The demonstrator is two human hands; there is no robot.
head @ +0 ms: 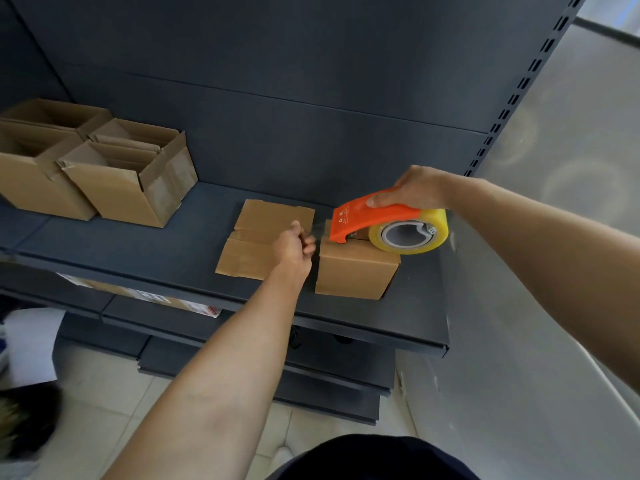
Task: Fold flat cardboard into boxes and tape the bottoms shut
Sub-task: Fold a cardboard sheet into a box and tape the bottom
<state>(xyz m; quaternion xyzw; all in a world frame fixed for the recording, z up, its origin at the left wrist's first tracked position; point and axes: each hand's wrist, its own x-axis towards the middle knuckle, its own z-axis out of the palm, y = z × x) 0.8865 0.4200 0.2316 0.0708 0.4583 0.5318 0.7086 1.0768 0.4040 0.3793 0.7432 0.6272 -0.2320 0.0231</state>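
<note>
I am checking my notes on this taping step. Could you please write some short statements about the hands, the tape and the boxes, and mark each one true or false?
1. The right hand holds the orange tape dispenser over the small closed box. True.
2. The left hand lies flat and open on the shelf. False: it is closed, pinching the tape end near the box's left edge.
3. Flat cardboard lies left of the small closed box. True.
4. The tape roll is black. False: it is clear yellowish.
5. The open boxes stand on the floor. False: they stand at the shelf's left end.
</note>
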